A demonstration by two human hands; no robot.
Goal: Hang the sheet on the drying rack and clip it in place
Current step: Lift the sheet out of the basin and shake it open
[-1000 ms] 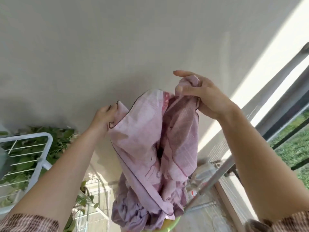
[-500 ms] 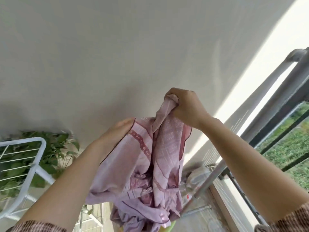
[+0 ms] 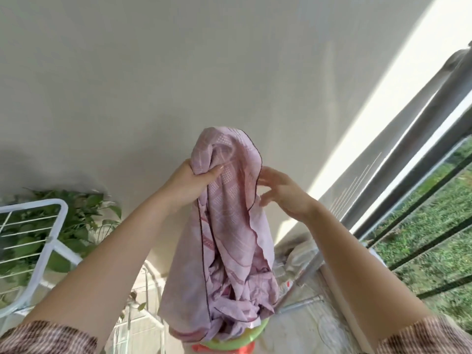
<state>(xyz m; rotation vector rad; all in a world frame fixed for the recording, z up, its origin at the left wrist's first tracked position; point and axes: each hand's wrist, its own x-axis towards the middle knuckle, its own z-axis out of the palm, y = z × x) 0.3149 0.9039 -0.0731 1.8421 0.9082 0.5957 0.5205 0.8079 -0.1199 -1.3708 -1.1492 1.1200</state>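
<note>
One swap of grip on the sheet (image 3: 229, 213)

The white drying rack (image 3: 55, 241) stands at lower left, untouched. At centre the left hand (image 3: 189, 182) now clenches the bunched pink sheet, trailing into a green tub (image 3: 245, 338). The right hand (image 3: 283, 195) has let go, fingers spread beside the hem, probably hunting a corner.

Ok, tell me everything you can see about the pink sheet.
The sheet is thin, pale pink woven cloth with darker pink bands, dotted squares and fine dark edging. It hangs bunched and crumpled before the wall, gripped near its top by the left hand; the open right hand meets its edge. Its lower end trails into a green-rimmed tub.
</note>
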